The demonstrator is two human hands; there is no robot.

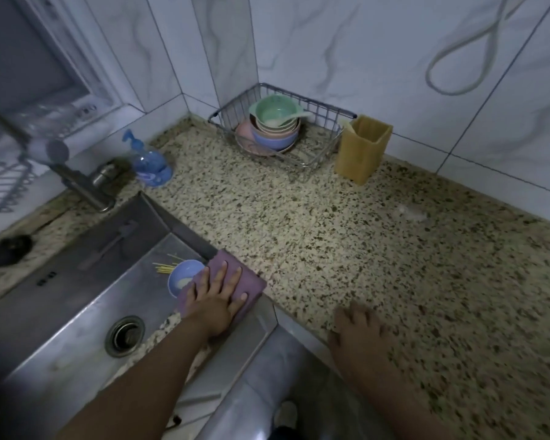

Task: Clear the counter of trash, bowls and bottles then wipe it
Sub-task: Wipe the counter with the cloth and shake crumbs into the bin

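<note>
Blue bowl (185,276) sits in sink (77,300). Left hand (218,296) flat, fingers straight, pressing purple cloth (251,282) at counter (331,236) edge. Right hand (358,325) loosely curled, holding nothing, rests on counter. Clearing looks done; wiping barely begun.

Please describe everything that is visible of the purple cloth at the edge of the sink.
The purple cloth looks like soft fabric, folded into a flat rectangle. It lies on the rim where the steel sink meets the speckled stone counter. The left hand presses on it with straight, spread fingers, covering its near part.
</note>
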